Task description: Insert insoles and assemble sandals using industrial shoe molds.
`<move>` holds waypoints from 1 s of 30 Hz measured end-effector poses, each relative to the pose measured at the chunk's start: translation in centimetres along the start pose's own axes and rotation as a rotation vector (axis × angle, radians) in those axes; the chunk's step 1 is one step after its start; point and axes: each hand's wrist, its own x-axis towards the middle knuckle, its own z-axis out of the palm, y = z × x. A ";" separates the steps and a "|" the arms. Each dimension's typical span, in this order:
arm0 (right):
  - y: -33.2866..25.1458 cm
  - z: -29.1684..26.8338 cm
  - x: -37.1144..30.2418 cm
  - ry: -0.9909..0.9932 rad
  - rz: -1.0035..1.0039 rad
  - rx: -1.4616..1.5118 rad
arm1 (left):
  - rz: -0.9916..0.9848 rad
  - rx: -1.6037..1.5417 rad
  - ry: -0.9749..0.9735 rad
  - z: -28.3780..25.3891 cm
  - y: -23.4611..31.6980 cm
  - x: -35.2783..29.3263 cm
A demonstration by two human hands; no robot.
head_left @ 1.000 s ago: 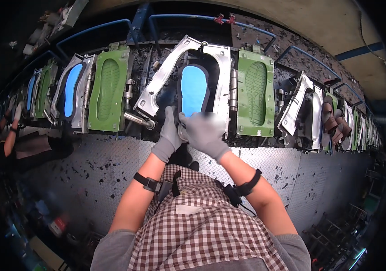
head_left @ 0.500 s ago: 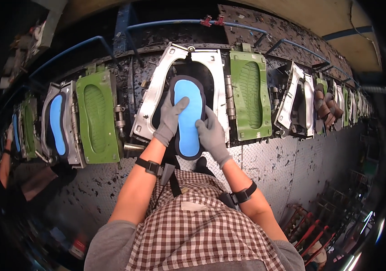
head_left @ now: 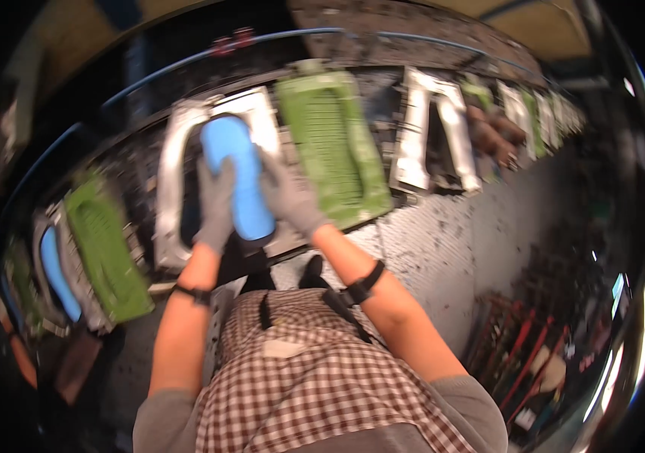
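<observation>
A blue shoe sole (head_left: 239,166) with a dark rim is held over an open silver mould frame (head_left: 169,177). My gloved left hand (head_left: 217,198) grips its left edge, with the thumb over the blue face. My gloved right hand (head_left: 290,198) closes on the opposite edge, its fingers smeared by motion. Just right of my right hand stands a green mould plate (head_left: 331,143) with a ribbed foot-shaped hollow. The sole hides part of the silver frame's opening.
Another green mould plate (head_left: 107,249) and a mould holding a blue sole (head_left: 58,272) stand to the left. On the right are a silver frame (head_left: 411,136) and brown sandals (head_left: 496,136). Another person's arm (head_left: 22,359) shows far left. Red racks (head_left: 522,362) stand lower right.
The view has swung, so the mould row sits further left and tilted. Both hands keep hold of the sole, which is now over the silver frame's middle; the right hand has slid higher along its edge.
</observation>
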 end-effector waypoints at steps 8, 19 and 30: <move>23.6 -19.6 -3.7 0.943 0.213 0.102 | 0.318 0.542 0.251 3.1 -0.3 -8.9; 43.2 -38.7 -4.9 0.584 0.605 -0.185 | -0.136 0.026 -0.388 43.8 -4.0 -10.7; 42.7 -45.4 -0.8 0.612 -0.003 0.623 | -0.334 0.028 -0.292 55.5 -16.2 0.0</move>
